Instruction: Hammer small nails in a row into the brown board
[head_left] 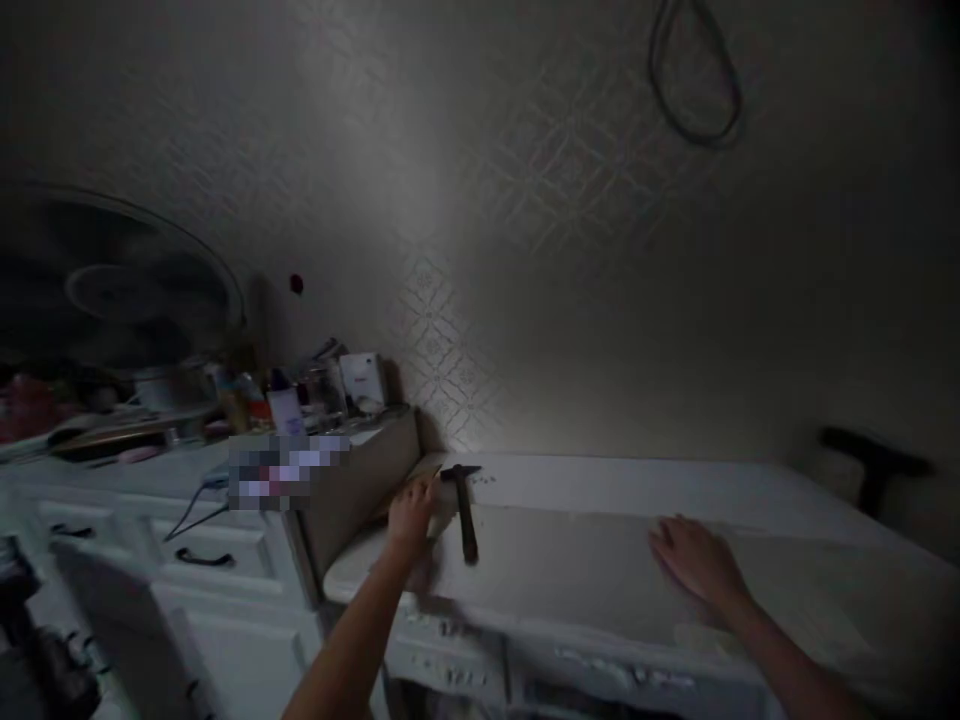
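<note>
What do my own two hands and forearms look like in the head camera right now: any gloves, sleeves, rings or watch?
Both the left hand and the right hand are bare, without gloves. No sleeve shows on either forearm, and no watch or band shows at the wrists. The picture is too dim and blurred to rule out a ring.

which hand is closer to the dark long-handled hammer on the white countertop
Left. The left hand is just left of the hammer; the right hand rests well to its right on the countertop.

A home room with patterned wallpaper [570, 170] and white drawers [214, 545].
</note>
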